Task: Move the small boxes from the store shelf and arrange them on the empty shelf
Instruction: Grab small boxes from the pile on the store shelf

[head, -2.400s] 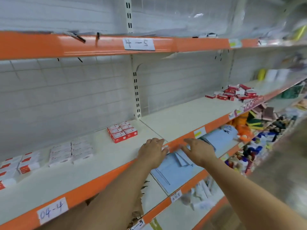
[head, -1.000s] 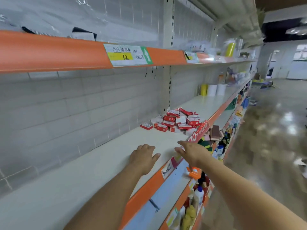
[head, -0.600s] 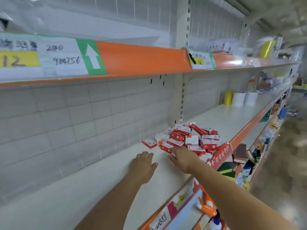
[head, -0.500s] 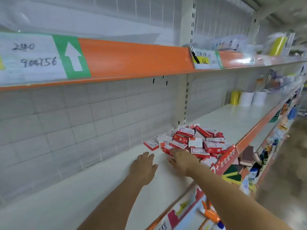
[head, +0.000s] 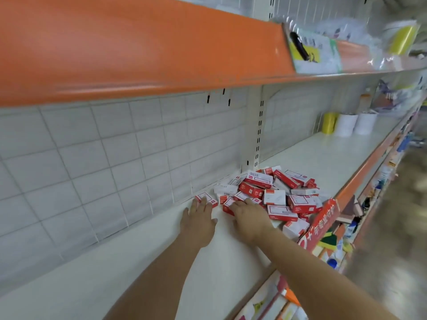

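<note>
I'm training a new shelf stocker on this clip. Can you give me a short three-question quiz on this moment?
1. True or false: the small boxes lie in a loose heap.
2. Which hand touches the lone box left of the heap? A left B right
3. What stands far along the shelf?

Key: 1 true. 2 A: the left hand; the right hand rests at the heap's near edge. 3 A yellow roll and two white rolls.

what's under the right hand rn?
The right hand lies on the near edge of the box pile, over a red-and-white box whose left end shows. The rest beneath the palm is covered; its grip can't be judged.
</note>
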`<action>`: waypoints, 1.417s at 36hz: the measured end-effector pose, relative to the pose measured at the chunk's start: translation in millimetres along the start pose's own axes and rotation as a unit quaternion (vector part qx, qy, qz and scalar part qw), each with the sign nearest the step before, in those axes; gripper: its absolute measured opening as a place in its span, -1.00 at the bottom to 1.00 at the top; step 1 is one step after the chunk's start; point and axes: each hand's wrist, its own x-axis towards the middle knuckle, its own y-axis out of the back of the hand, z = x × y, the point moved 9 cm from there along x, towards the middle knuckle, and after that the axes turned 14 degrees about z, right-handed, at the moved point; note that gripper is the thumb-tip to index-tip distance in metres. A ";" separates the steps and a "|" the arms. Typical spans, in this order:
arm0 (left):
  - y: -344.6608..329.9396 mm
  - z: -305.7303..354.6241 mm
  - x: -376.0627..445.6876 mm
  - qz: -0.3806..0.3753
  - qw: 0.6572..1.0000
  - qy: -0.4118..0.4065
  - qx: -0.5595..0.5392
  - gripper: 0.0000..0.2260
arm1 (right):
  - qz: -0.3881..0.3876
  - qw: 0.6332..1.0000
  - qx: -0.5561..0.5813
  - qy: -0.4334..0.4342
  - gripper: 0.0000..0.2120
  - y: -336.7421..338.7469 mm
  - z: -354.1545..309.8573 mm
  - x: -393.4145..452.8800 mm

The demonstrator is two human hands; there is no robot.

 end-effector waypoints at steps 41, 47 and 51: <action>59.4 -38.2 -125.3 -0.002 0.993 0.120 0.000 -0.64 | -0.028 0.988 0.148 0.025 -0.64 7.6 -49.7 -44.8; 64.0 -33.2 -152.9 0.005 0.982 0.189 -0.010 -0.54 | -0.018 0.979 0.187 0.084 -0.67 16.3 -67.4 -57.8; 76.6 -36.5 -181.4 0.015 0.972 0.234 0.011 -0.55 | -0.013 0.967 0.211 0.139 -0.68 26.7 -88.3 -66.9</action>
